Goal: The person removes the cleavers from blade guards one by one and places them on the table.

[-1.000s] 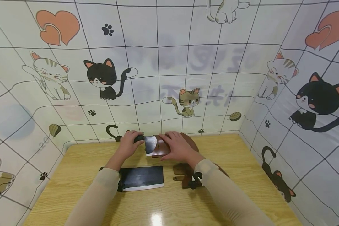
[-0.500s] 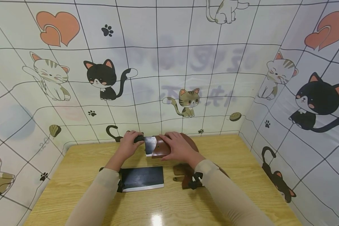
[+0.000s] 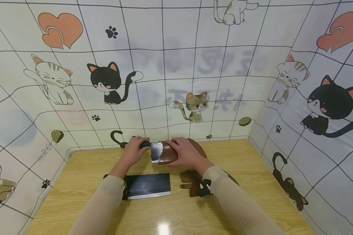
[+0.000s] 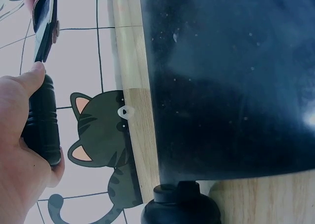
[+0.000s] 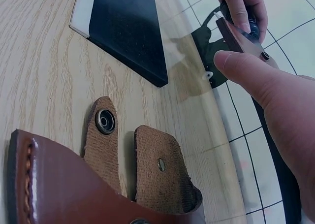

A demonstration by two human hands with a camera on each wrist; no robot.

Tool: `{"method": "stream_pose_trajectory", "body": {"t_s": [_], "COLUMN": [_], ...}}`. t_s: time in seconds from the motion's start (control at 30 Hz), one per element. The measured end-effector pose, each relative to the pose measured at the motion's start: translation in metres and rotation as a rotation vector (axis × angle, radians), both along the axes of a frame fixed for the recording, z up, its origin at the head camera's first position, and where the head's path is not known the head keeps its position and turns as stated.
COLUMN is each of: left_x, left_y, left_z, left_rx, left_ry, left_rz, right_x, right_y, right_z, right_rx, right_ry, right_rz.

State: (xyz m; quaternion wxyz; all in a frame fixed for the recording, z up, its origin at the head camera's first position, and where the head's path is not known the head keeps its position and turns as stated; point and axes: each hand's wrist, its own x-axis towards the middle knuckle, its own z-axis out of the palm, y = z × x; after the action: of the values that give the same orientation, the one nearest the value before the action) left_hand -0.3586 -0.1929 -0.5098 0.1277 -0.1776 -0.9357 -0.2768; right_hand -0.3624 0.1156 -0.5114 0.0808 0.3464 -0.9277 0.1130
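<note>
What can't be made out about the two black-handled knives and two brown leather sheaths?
Head view: the tip of the held silver blade, covered by a glossy brown leather sheath.
Left wrist view: the black handle of the dark rectangular knife, cut by the bottom edge.
Right wrist view: part of the loose brown leather sheath, cut off by the bottom edge.

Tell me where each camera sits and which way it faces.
Head: worn there, facing forward and down over the table; left hand, right hand and sleeves show.
Left wrist: worn there, toward the partly sheathed cleaver; mainly left hand shows.
Right wrist: worn there, toward the loose sheath; right hand near, left hand beyond.
Both wrist views share the bare cleaver and left hand.
</note>
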Motion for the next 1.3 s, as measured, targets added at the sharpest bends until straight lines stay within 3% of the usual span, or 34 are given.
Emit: {"method": "stream_pose_trajectory", "body": {"t_s": [0.6,0.87,1.3], "left_x": [0.002,0.006,0.008], "left_y": [-0.008,-0.012,-0.009], "left_z": [-0.002,-0.001,0.003], "left_rx": [0.015,0.006,-0.074], "left_ry": [0.032,0.009,0.038], "left_rz": [-0.001,-0.015,0.014], "right_x": [-0.003,-0.002,0.000], "right_y": [0.009,0.014,0.014], "right_z": [-0.006,-0.007,-0.003], "right_rx": [0.004,0.000,-0.020], "right_ry": [0.027,0.032,0.003], "right_rz": [-0.011,0.019,0.011]}}
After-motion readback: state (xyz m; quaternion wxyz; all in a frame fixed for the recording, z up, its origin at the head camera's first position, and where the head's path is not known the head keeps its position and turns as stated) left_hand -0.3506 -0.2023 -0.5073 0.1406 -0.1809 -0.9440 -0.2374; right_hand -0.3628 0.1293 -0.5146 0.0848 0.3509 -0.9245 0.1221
